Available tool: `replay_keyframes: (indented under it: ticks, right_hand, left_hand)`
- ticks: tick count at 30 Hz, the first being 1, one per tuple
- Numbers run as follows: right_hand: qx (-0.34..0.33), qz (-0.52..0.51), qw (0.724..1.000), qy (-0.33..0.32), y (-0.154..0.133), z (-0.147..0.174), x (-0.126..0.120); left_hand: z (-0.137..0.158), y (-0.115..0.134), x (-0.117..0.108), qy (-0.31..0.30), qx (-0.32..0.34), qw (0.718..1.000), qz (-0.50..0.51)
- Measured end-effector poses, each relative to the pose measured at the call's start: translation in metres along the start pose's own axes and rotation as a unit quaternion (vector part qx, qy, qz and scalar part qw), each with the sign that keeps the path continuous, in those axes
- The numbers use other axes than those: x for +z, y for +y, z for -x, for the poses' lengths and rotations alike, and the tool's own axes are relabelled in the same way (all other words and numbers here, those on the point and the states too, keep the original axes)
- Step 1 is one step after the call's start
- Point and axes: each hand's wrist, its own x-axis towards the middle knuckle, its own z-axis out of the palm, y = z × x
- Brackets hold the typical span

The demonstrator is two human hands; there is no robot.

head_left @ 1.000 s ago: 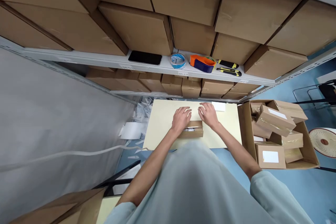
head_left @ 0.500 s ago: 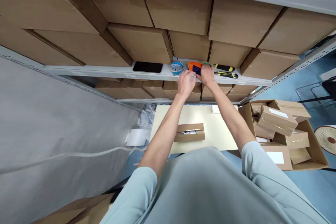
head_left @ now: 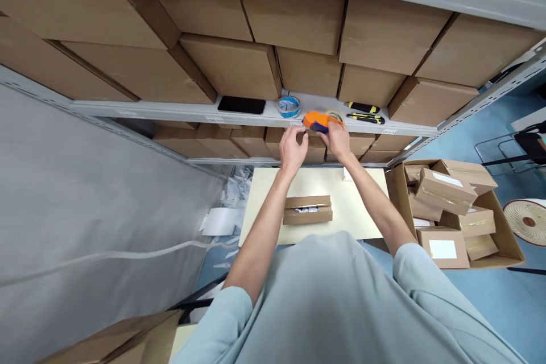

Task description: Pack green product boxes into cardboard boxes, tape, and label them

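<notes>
Orange and dark-blue plastic tape dispenser [head_left: 316, 121] is in the right hand [head_left: 338, 139], at the front edge of the grey metal shelf [head_left: 272, 108]. Long axis runs roughly left-right along that edge, dipping slightly to the right; narrow end points left toward the blue-and-white tape roll [head_left: 289, 107], other end sits in the hand. Orange side up, dark-blue side toward the wearer. Right fingers and thumb are closed around its right end. Left hand [head_left: 293, 151] is just below and left of the narrow end, fingers curled, thumb near index; can't tell if it pinches anything. Shelf also has a flat black phone [head_left: 241, 104] left of the roll and two yellow-and-black box cutters [head_left: 363, 113] on the right. Brown cardboard boxes [head_left: 307, 74] stand behind. White shelf-edge labels [head_left: 389, 132] carry dark characters, too small to read. Below, pale-yellow table [head_left: 350, 210] holds a small open cardboard box [head_left: 307, 218], long axis left-right, crumpled white stuff inside. Right of table: large open carton [head_left: 509, 253] of taped parcels [head_left: 443, 190], some with white labels [head_left: 442, 249], text illegible.
</notes>
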Motion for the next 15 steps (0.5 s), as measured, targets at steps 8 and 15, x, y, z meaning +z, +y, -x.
replay_keyframes:
  ticks: [8,15]
  right_hand:
    - [-0.023,-0.053,0.998,-0.036,-0.013,0.185,0.033]
    - [-0.061,-0.053,0.994,-0.073,-0.032,0.273,0.037]
  left_hand:
    - [0.153,-0.005,-0.047,0.023,-0.089,0.994,0.053]
    - [0.227,0.005,-0.065,-0.050,-0.122,0.990,0.040]
